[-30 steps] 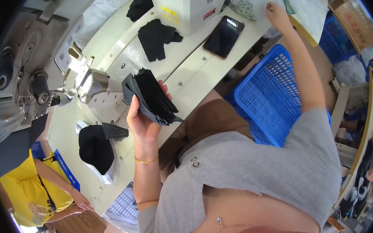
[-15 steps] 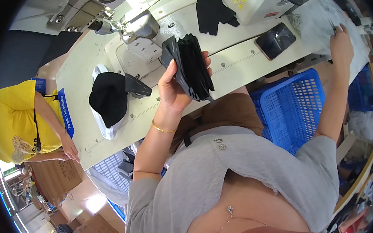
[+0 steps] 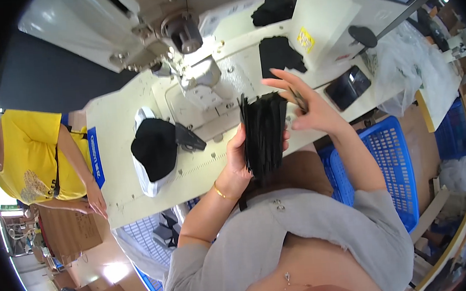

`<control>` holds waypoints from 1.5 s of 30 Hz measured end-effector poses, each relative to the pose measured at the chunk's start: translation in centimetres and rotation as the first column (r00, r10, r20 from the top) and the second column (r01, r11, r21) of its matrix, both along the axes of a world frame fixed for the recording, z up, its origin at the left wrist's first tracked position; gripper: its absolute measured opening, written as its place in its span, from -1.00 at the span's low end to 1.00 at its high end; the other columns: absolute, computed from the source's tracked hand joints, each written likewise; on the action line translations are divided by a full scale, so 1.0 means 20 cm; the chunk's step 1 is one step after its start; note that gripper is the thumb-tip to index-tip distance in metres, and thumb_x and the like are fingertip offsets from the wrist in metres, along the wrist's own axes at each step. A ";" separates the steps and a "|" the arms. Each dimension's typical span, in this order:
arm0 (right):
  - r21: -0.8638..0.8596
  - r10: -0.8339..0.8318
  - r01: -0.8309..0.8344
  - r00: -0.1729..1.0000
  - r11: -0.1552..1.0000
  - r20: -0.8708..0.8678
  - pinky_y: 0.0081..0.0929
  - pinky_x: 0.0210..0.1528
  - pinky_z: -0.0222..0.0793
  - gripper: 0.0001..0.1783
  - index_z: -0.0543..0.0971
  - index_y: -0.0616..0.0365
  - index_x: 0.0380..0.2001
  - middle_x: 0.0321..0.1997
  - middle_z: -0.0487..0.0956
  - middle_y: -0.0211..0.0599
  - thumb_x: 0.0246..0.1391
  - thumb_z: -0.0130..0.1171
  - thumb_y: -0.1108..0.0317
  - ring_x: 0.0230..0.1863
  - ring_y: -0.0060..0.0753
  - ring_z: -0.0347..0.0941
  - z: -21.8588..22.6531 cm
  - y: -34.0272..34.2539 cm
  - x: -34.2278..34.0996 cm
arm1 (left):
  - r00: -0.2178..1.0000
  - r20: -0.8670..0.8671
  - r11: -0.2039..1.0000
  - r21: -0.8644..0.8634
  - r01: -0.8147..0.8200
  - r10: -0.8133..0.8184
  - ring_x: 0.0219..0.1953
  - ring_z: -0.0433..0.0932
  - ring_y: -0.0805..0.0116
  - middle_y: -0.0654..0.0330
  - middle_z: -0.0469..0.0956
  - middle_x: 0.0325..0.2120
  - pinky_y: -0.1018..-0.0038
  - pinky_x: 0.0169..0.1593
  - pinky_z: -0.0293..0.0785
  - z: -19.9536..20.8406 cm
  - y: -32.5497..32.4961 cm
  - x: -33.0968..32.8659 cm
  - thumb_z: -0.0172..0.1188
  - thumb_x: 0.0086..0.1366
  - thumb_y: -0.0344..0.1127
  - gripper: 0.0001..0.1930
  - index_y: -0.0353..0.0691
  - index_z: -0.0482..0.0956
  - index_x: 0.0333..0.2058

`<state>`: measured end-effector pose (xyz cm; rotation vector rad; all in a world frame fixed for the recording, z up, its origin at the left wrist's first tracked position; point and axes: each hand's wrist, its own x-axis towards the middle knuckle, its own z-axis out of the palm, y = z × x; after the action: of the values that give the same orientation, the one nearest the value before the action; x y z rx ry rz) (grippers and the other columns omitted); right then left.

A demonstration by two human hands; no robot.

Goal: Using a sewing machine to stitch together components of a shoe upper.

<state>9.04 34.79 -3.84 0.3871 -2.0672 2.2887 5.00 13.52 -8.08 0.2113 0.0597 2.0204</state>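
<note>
My left hand [image 3: 237,159] grips a thick stack of black fabric pieces [image 3: 265,135], thumb on one side and fingertips on the other, above the table's front edge. The layered edges of the stack face up. Just right of it is my right hand [image 3: 321,114], with thumb and fingers spread. A small pair of dark metal thread snips [image 3: 298,101] is held in that hand, its points showing between the fingers. Behind the right hand a black fabric piece [image 3: 279,54] lies on the white sewing machine table [image 3: 222,152].
A sewing machine head [image 3: 180,34] stands over the table. Black fabric with a dark clip-like part [image 3: 159,148] lies on the left. A phone [image 3: 349,88] and clear plastic bag [image 3: 410,66] are right. A blue basket [image 3: 390,160] stands below. Someone in yellow [image 3: 37,155] is at the left.
My right hand has come from the plastic bag at the far right to beside the stack, carrying the snips. My left hand has turned the stack and moved it slightly right and nearer.
</note>
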 end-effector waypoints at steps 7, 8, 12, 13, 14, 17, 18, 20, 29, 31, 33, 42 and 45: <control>-0.380 0.478 -0.408 0.872 0.830 0.106 -0.61 0.11 0.29 0.01 0.15 0.10 0.37 0.16 0.47 -0.26 -0.30 0.20 0.46 0.10 -0.52 0.39 -0.11 -0.14 -0.16 | 0.980 0.132 0.962 -0.210 0.174 -0.148 -0.25 0.42 0.46 0.21 0.42 -0.22 0.55 -0.17 0.53 0.11 0.01 0.04 -0.03 0.42 0.00 -0.56 -0.22 0.38 0.07; -0.316 0.401 -0.345 0.906 0.884 0.133 -0.59 0.15 0.27 -0.04 0.21 0.13 0.33 0.11 0.49 -0.29 -0.31 0.19 0.44 0.09 -0.52 0.40 -0.09 -0.16 -0.15 | 0.979 0.137 0.962 -0.207 0.178 -0.152 -0.25 0.42 0.46 0.21 0.42 -0.22 0.55 -0.17 0.53 0.09 0.00 0.04 -0.03 0.42 0.00 -0.56 -0.22 0.38 0.07; -0.180 0.258 -0.236 0.960 0.955 0.108 -0.56 0.20 0.24 -0.18 0.38 0.19 0.19 0.04 0.52 -0.32 -0.34 0.17 0.46 0.06 -0.53 0.42 -0.14 -0.15 -0.11 | 0.906 0.378 0.968 -0.080 0.239 -0.192 -0.23 0.40 0.42 0.19 0.35 -0.17 0.48 -0.14 0.54 0.05 -0.02 0.10 0.01 0.40 0.02 -0.54 -0.23 0.35 0.05; -0.146 0.234 -0.223 0.970 0.964 0.063 -0.55 0.21 0.24 -0.20 0.40 0.18 0.17 0.03 0.53 -0.33 -0.34 0.17 0.47 0.05 -0.53 0.42 -0.14 -0.15 -0.11 | 0.874 0.425 0.963 -0.011 0.268 -0.238 -0.22 0.39 0.40 0.17 0.33 -0.14 0.46 -0.12 0.55 0.04 -0.02 0.11 0.02 0.39 0.04 -0.52 -0.23 0.34 0.06; -0.149 0.235 -0.223 0.970 0.963 0.067 -0.55 0.21 0.24 -0.20 0.40 0.18 0.17 0.03 0.53 -0.33 -0.34 0.17 0.47 0.05 -0.53 0.42 -0.14 -0.15 -0.10 | 0.872 0.429 0.964 -0.011 0.267 -0.236 -0.22 0.39 0.40 0.17 0.33 -0.14 0.46 -0.12 0.55 0.03 -0.02 0.11 0.02 0.39 0.04 -0.52 -0.23 0.34 0.06; -0.220 0.214 -0.177 0.964 0.959 0.155 -0.55 0.17 0.28 -0.25 0.42 0.18 0.14 -0.02 0.54 -0.36 -0.30 0.22 0.48 0.02 -0.54 0.43 -0.13 -0.15 -0.08 | 0.837 0.486 0.961 0.028 0.275 -0.253 -0.19 0.40 0.36 0.15 0.33 -0.13 0.42 -0.07 0.55 0.00 -0.01 0.10 0.05 0.37 0.05 -0.49 -0.22 0.33 0.09; -0.182 0.182 -0.143 0.960 0.973 0.215 -0.58 0.06 0.35 -0.28 0.43 0.17 0.13 -0.07 0.55 -0.39 -0.26 0.24 0.46 -0.04 -0.58 0.45 -0.12 -0.13 -0.06 | 0.840 0.471 0.959 0.051 0.279 -0.270 -0.17 0.41 0.34 0.14 0.33 -0.12 0.40 -0.03 0.54 0.03 0.00 0.10 0.05 0.37 0.05 -0.47 -0.25 0.31 0.11; -0.170 0.112 -0.082 0.979 0.982 0.173 -0.68 -0.33 0.44 -0.35 0.45 0.18 0.10 -0.17 0.58 -0.44 -0.17 0.30 0.40 -0.24 -0.69 0.48 -0.20 -0.10 -0.08 | 0.837 0.471 0.956 0.047 0.290 -0.277 -0.05 0.54 0.13 -0.07 0.50 -0.09 0.28 0.08 0.57 0.02 0.01 0.08 -0.02 0.43 0.01 -0.48 -0.40 0.41 0.05; 0.298 -0.074 0.016 0.980 0.954 0.184 -0.51 -0.20 0.41 -0.47 0.54 0.22 -0.13 -0.28 0.58 -0.38 -0.16 0.44 0.17 -0.25 -0.55 0.48 -0.03 0.02 -0.22 | 0.894 -0.437 0.638 -0.660 -0.397 0.104 0.07 0.46 0.34 0.17 0.49 0.04 0.28 0.17 0.37 0.04 -0.03 -0.14 -0.25 0.50 0.07 -0.45 -0.29 0.36 0.15; 0.393 -0.065 0.003 0.988 0.920 0.144 -0.50 -0.21 0.40 -0.44 0.53 0.24 -0.16 -0.30 0.59 -0.34 -0.19 0.45 0.13 -0.25 -0.54 0.48 0.01 0.02 -0.26 | 0.828 -0.556 0.647 -0.658 -0.385 -0.073 -0.01 0.46 0.43 0.26 0.51 -0.03 0.39 0.11 0.33 0.06 -0.07 -0.19 -0.18 0.47 0.08 -0.46 -0.24 0.39 0.15; 0.484 -0.048 -0.008 0.993 0.875 0.103 -0.49 -0.22 0.40 -0.41 0.53 0.27 -0.19 -0.32 0.59 -0.31 -0.21 0.47 0.09 -0.25 -0.53 0.48 0.04 0.01 -0.29 | 0.774 -0.631 0.613 -0.587 -0.529 0.063 -0.06 0.44 0.48 0.23 0.50 -0.07 0.45 0.08 0.31 0.06 -0.02 -0.15 -0.03 0.43 0.05 -0.46 -0.30 0.38 0.14; 0.555 0.019 -0.050 0.998 0.830 0.062 -0.55 -0.16 0.39 -0.46 0.52 0.21 -0.16 -0.29 0.56 -0.43 -0.18 0.47 0.18 -0.24 -0.59 0.44 0.03 0.02 -0.41 | 0.623 -0.780 0.461 -0.574 -0.677 -0.056 -0.15 0.53 0.44 0.12 0.55 -0.14 0.50 -0.08 0.47 0.10 0.05 -0.17 0.39 0.16 -0.23 -0.44 -0.45 0.41 0.03; 0.411 0.005 -0.029 0.998 0.911 0.059 -0.53 -0.07 0.41 -0.38 0.50 0.24 -0.03 -0.18 0.58 -0.37 -0.14 0.46 0.17 -0.17 -0.55 0.47 0.04 0.01 -0.47 | 0.662 -0.748 0.385 -0.599 -0.702 0.045 -0.17 0.56 0.42 0.10 0.56 -0.16 0.47 -0.11 0.51 0.07 0.13 -0.20 0.44 0.11 -0.21 -0.41 -0.44 0.41 0.00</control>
<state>-0.42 35.06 -2.97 0.3540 -2.5851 1.8736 1.02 16.13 -6.66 0.2158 1.7460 2.0141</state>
